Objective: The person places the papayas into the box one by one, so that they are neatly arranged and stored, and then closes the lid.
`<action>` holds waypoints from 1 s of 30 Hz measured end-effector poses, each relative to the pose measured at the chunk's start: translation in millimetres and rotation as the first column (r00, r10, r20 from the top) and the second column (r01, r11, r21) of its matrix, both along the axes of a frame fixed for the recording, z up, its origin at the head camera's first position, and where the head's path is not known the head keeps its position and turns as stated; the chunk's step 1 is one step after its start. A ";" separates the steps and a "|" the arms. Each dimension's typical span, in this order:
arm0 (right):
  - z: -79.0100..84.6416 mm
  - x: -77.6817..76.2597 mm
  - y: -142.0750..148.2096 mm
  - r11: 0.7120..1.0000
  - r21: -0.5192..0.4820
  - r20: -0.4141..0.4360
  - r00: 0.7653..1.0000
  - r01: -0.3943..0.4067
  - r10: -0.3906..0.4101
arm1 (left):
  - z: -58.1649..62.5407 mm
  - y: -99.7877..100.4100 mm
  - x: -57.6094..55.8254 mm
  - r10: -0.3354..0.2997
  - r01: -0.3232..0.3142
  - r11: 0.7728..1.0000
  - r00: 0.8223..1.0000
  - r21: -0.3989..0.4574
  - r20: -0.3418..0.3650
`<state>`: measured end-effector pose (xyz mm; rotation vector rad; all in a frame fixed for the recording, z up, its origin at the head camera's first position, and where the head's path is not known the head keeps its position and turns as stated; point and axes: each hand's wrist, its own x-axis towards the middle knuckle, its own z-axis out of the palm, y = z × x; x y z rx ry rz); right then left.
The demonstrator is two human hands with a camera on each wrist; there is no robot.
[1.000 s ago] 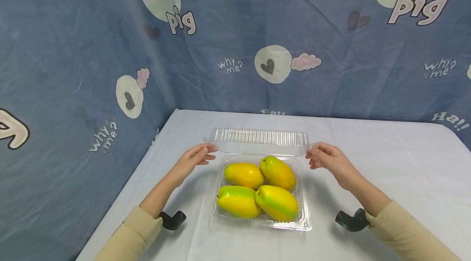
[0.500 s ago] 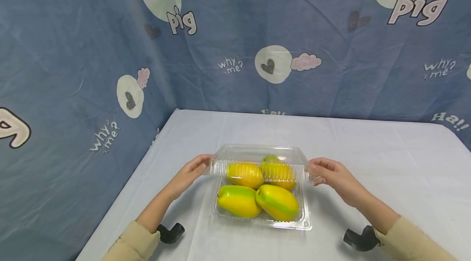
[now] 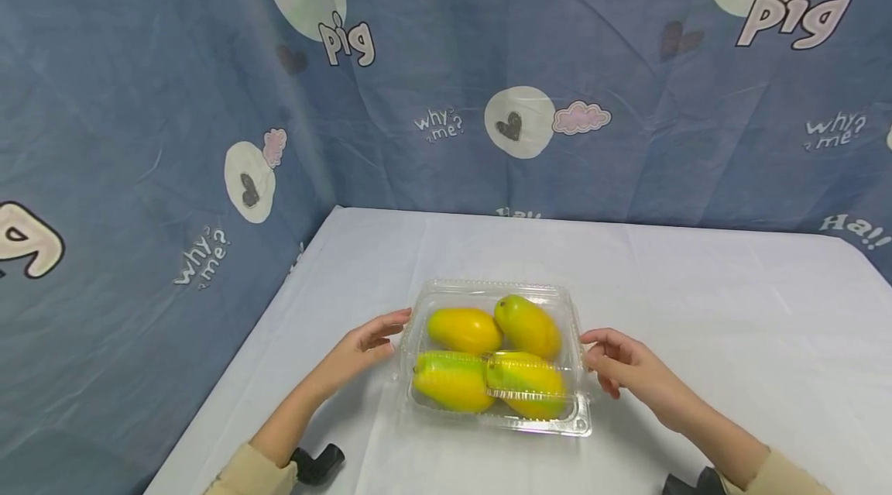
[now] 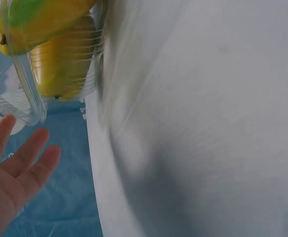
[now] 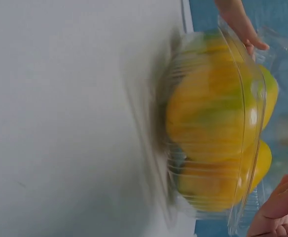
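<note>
A clear plastic clamshell box (image 3: pixel 516 425) stands on the table with several yellow-green mangoes (image 3: pixel 463 331) inside. Its hinged lid (image 3: pixel 526 394) leans forward over the fruit, the ridged front wall above the front mangoes and not flush with the front rim. My left hand (image 3: pixel 362 348) is at the lid's left edge; in the left wrist view its fingers (image 4: pixel 33 148) are spread and hold nothing. On the other side, my right hand (image 3: pixel 637 371) has its fingers loosely bent beside the lid's right edge. The right wrist view shows that hand (image 5: pixel 282 210) only partly.
A white cloth covers the table (image 3: pixel 732 309). Behind it and on the left hangs a blue printed curtain (image 3: pixel 418 53). A black wrist mount (image 3: pixel 317 465) sticks out from the left sleeve, another black mount (image 3: pixel 697 483) from the right one.
The lid has swung from standing open behind the mangoes forward and down over them. Both hands moved toward me with it, and the left fingers have come off its edge.
</note>
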<state>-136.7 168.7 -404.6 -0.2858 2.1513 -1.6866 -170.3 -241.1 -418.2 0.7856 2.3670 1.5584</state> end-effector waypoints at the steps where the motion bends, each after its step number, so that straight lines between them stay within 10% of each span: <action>1: -0.2 2.2 0.2 1.000 0.005 0.001 1.000 -0.006 0.006 | -0.4 0.0 1.6 0.005 -0.005 1.000 1.000 -0.023 -0.020; 10: -0.4 18.4 1.2 0.998 0.040 0.031 0.998 -0.057 0.056 | 0.3 -2.7 16.0 -0.002 -0.011 0.993 0.994 -0.118 -0.111; 19: -4.0 26.0 1.2 0.991 0.070 0.063 0.992 -0.111 0.107 | -1.6 -0.5 27.1 0.010 -0.018 0.989 0.998 -0.145 -0.056; 30: -10.7 34.2 -4.0 0.986 0.117 0.060 0.992 -0.118 0.111 | -0.6 8.6 36.4 0.096 -0.056 0.982 0.970 -0.180 0.225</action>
